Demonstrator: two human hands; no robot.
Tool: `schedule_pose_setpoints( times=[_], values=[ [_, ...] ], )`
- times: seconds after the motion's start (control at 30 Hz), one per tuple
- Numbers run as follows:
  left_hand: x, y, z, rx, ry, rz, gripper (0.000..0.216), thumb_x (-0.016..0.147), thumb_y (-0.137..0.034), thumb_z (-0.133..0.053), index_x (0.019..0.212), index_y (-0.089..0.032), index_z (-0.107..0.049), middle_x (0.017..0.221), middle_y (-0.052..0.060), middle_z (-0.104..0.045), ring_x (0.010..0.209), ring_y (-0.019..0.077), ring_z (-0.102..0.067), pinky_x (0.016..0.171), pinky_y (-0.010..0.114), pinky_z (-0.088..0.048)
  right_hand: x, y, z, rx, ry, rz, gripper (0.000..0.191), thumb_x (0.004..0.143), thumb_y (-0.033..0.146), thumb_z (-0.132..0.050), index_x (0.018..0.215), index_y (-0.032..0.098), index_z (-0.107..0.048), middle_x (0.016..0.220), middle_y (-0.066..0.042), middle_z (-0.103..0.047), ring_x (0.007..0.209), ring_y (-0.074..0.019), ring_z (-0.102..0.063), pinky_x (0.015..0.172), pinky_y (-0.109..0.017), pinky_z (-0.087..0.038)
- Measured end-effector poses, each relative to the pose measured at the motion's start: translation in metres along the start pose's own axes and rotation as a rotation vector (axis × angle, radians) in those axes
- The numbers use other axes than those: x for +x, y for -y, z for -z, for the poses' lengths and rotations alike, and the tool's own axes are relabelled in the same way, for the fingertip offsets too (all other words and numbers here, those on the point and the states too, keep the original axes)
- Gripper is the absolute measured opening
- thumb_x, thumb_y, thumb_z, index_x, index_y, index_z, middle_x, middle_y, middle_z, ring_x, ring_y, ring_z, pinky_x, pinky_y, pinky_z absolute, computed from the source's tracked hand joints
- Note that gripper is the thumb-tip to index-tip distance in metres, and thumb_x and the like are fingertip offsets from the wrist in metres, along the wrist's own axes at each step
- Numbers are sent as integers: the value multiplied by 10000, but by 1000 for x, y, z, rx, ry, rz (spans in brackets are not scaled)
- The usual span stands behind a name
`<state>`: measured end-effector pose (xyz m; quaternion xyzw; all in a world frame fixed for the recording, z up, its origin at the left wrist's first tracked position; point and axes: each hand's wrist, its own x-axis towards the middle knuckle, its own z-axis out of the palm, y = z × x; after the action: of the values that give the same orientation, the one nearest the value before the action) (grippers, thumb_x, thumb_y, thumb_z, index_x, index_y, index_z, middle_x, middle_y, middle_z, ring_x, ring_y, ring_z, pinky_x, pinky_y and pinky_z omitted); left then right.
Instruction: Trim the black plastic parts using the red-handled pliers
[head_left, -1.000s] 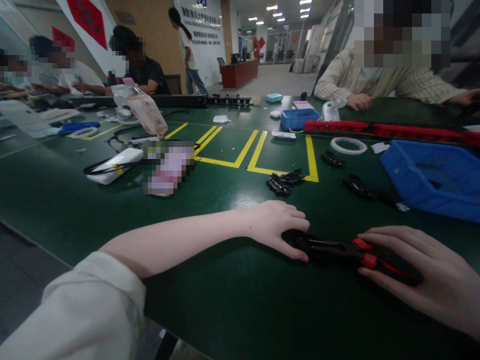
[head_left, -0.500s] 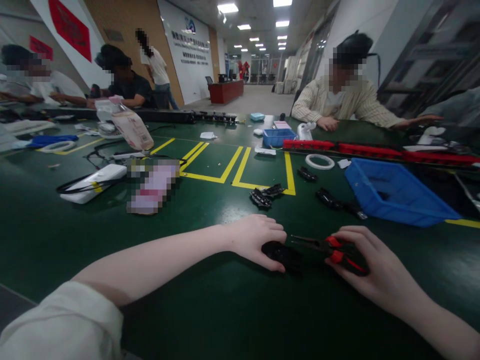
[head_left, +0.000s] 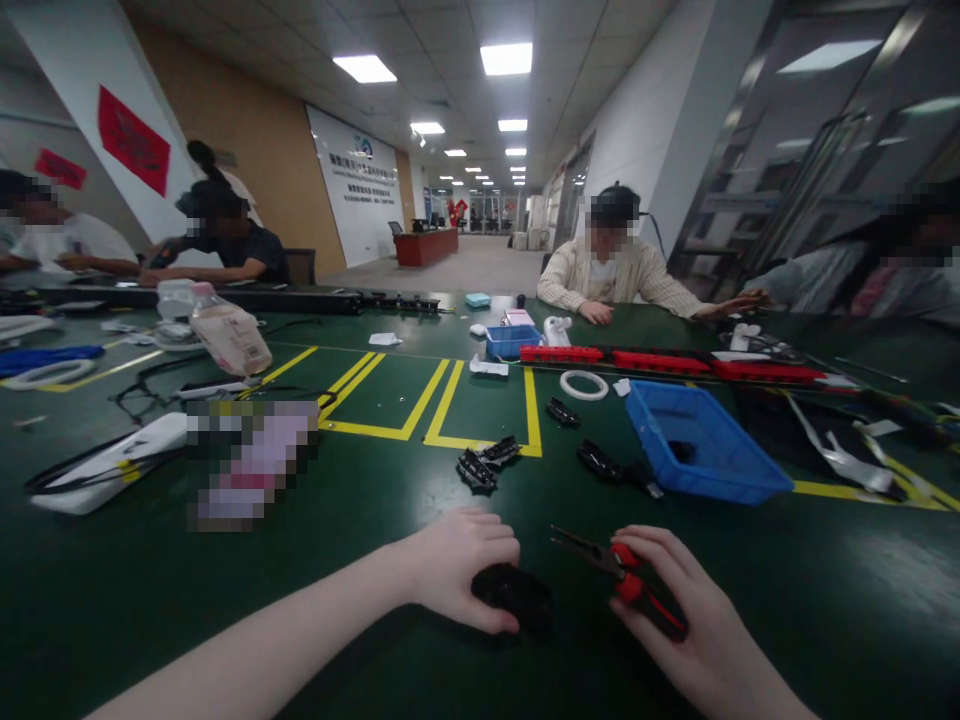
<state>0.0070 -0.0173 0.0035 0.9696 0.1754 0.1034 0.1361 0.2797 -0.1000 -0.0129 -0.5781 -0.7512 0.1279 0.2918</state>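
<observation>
My left hand is closed around one end of a black plastic part, down at the near side of the green table. What exactly the part is I cannot make out, since it is dark and half covered by the fingers. To its right, my right hand grips red-and-black needle-nose pliers by the handles. Their slim jaws point up and left, apart from the black part. Just beyond my hands lie several black plastic pieces, similar in colour.
A blue bin stands at the right, a white ring behind it to the left. Red rails run across the back right. A phone-like blurred item and a bottle lie left. A person in a striped shirt sits opposite.
The camera view has tilted up and turned right, so the scene sits lower and further left. The pliers now point more steeply up-left. Both hands keep their holds.
</observation>
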Motion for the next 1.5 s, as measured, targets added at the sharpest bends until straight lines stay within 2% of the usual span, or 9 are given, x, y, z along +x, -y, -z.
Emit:
schedule_pose_setpoints(
  times=[0.13,0.27,0.37,0.57,0.9,1.17,1.5],
  values=[
    [-3,-5,-2,51,-34,107,369,715,-509,-681,832,-200,-516,800,-25,-575,724,143,-537,631,268,-363,4,7,5,54,151,3,277,846,327,-511,1110,242,-526,1091,-84,-590,1010,-229,-565,881,-404,-493],
    [-5,-6,0,53,-24,113,346,745,-504,-655,830,-195,-523,794,-21,-568,723,143,-530,652,268,-378,4,12,8,93,139,48,269,783,153,-442,1013,240,-549,1053,-71,-599,1010,-227,-555,871,-406,-477],
    [-4,-5,2,52,-15,91,330,776,-500,-626,816,-189,-522,793,-15,-566,721,138,-524,652,261,-385,5,14,8,54,151,85,258,726,116,-450,930,232,-556,1006,-68,-596,1002,-242,-543,867,-432,-463],
    [-5,-5,3,102,18,74,335,798,-507,-604,824,-182,-521,797,-19,-557,728,126,-527,664,255,-389,12,11,4,-80,189,162,296,754,149,-502,1033,224,-568,1072,-70,-587,1039,-244,-523,914,-454,-435],
    [-6,-4,5,99,4,43,344,806,-512,-597,835,-177,-521,798,-14,-559,721,128,-518,649,247,-377,13,17,-4,-144,181,266,235,744,143,-535,959,227,-578,1015,-53,-595,956,-222,-547,816,-411,-488],
    [-7,-2,3,121,-29,11,347,805,-519,-596,881,-188,-525,832,-3,-582,740,145,-546,646,252,-380,13,10,-6,-215,151,256,194,767,213,-554,956,226,-595,1004,-58,-608,947,-230,-568,807,-424,-501],
    [-7,-4,4,94,-28,36,344,810,-498,-606,935,-185,-533,866,3,-610,772,152,-575,674,256,-401,13,3,-10,-273,86,344,391,788,258,-574,1175,211,-568,1054,-87,-630,976,-247,-584,829,-432,-504]
  ],
)
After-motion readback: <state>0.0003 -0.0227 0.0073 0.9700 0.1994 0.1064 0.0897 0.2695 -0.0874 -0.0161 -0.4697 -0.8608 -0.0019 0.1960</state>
